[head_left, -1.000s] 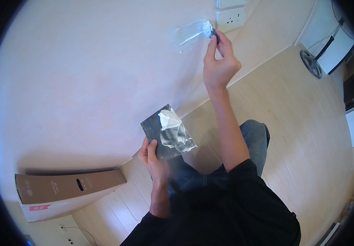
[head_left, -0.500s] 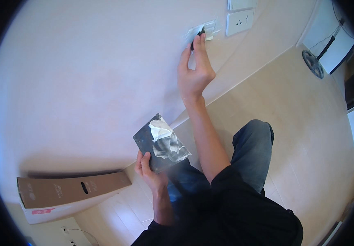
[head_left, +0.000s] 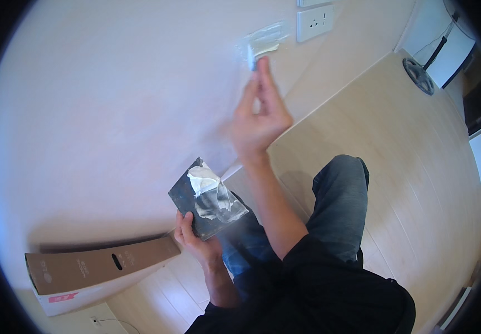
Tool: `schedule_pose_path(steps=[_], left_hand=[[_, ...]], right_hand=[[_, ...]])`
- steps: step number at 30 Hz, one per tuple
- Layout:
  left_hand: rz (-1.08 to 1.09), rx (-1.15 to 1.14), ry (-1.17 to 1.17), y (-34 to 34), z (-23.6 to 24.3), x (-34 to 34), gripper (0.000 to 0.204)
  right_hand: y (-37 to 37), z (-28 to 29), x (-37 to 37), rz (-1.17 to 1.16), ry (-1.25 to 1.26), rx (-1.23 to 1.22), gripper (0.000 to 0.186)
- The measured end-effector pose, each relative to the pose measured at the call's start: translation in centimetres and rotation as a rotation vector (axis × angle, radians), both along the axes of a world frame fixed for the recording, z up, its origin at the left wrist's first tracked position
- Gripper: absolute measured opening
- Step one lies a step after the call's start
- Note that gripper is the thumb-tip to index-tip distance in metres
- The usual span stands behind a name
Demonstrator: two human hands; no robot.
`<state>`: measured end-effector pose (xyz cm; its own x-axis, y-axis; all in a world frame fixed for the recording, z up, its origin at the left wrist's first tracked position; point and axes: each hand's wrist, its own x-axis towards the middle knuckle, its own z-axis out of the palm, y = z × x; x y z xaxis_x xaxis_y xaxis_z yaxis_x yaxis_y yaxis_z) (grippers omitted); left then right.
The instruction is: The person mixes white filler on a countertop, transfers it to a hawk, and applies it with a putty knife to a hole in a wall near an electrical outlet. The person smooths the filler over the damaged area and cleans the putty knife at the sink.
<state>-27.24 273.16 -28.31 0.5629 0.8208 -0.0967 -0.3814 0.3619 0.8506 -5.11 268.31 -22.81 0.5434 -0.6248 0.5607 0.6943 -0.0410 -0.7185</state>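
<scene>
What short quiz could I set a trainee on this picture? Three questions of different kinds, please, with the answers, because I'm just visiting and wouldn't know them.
1. Multiple choice: which hand holds the flat dark plate?
(a) the left
(b) the right
(c) both

2. True or false: in the picture, the right hand is below the smeared white patch on the wall.

3. Short answer: what covers part of the plate's face turned toward the camera?

Key:
1: a, the left hand.
2: true.
3: white paste.
</scene>
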Motion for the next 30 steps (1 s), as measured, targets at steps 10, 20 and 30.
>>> schedule_pose_path(steps=[10,20,30], left_hand=[[-0.078,0.056,-0.034,0.9,-0.6,-0.3,0.033],[-0.029,0.047,-0.011,0.3,-0.5,-0.2,0.03],[0.02,0.051,-0.001,-0.2,-0.6,-0.2,0.033]], right_hand=[[-2.5,-1.8,6.9,0.1,-0.002,0.216,0.024],[-0.2,-2.7,8.0,-0.072,-0.101,-0.081,0.03],[2.3,-2.4,5.1,-0.122,-0.166,-0.283,0.038]])
